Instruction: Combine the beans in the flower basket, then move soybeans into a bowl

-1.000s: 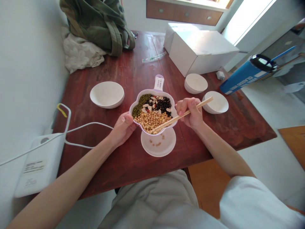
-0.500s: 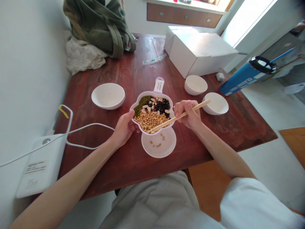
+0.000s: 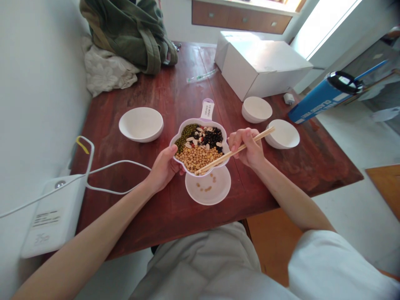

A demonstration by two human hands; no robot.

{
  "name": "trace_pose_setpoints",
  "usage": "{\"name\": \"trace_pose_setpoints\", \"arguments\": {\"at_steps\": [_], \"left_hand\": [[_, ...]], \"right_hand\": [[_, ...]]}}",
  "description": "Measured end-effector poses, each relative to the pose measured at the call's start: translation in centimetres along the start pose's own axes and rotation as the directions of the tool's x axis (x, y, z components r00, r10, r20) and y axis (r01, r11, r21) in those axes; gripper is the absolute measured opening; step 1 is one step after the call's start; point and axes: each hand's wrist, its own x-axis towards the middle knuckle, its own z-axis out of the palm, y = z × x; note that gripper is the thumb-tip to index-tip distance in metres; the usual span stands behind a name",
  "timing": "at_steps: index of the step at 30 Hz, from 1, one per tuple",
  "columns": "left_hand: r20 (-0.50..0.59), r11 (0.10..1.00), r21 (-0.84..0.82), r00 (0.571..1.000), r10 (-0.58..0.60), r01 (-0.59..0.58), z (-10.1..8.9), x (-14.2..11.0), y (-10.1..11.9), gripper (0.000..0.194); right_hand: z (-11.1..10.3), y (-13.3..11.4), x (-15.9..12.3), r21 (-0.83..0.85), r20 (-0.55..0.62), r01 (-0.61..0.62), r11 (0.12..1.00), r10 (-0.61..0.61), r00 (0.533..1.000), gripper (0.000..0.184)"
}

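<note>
My left hand (image 3: 164, 168) grips the left edge of a flower-shaped bowl with a handle (image 3: 172, 139), thumb on its rim. Inside lie soybeans (image 3: 196, 158), mung beans (image 3: 187, 135), black beans (image 3: 214, 136) and some pale, peanut-like pieces (image 3: 206, 146). A pair of chopsticks (image 3: 240, 148) is pinched in my right hand (image 3: 247, 149), the tips down at the soybeans by the near rim. Just under the near side of that bowl stands a white bowl (image 3: 208, 198) with several soybeans at its bottom; its far part is hidden.
A white bowl (image 3: 141, 124) stands left, and two more, a farther one (image 3: 256, 109) and a nearer one (image 3: 283, 134), stand right. Behind are a white box (image 3: 265, 62) and a green bag (image 3: 125, 37). A blue tumbler (image 3: 323, 98), white cable (image 3: 109, 163) and power bank (image 3: 53, 214) flank the table.
Almost nothing differs. The whole view has shifted very slightly, and the chopsticks' tips have moved a touch to the right along the near rim.
</note>
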Motion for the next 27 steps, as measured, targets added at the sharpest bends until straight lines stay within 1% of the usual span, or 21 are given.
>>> {"name": "trace_pose_setpoints", "arguments": {"at_steps": [4,8,14,18,21,27], "left_hand": [[-0.006,0.997,0.060,0.999,0.054,-0.053,0.21,-0.02,0.04,0.044],[-0.009,0.995,0.078,0.998,0.067,-0.066,0.42,-0.09,0.10,0.046],[-0.004,0.993,0.091,0.998,0.070,-0.070,0.56,-0.12,0.19,0.052],[-0.011,0.994,0.084,0.998,0.064,-0.063,0.50,-0.16,0.12,0.055],[-0.013,0.996,0.074,0.998,0.054,-0.053,0.35,-0.20,-0.04,0.057],[-0.010,0.996,0.077,0.998,0.054,-0.054,0.27,-0.32,-0.21,0.061]], "right_hand": [[0.17,-0.09,0.19,0.012,-0.008,-0.033,0.999,0.033,0.999,0.071],[0.17,-0.03,0.30,0.027,-0.015,-0.036,0.999,0.037,0.999,0.072],[-0.04,0.13,0.30,0.022,-0.032,-0.086,0.996,0.086,0.996,0.077],[-0.19,0.13,0.38,0.023,-0.052,-0.072,0.997,0.073,0.996,0.078],[-0.20,0.09,0.53,0.017,-0.076,-0.065,0.998,0.066,0.995,0.076],[-0.44,0.08,0.68,-0.007,-0.111,0.003,1.000,-0.003,0.994,0.075]]}}
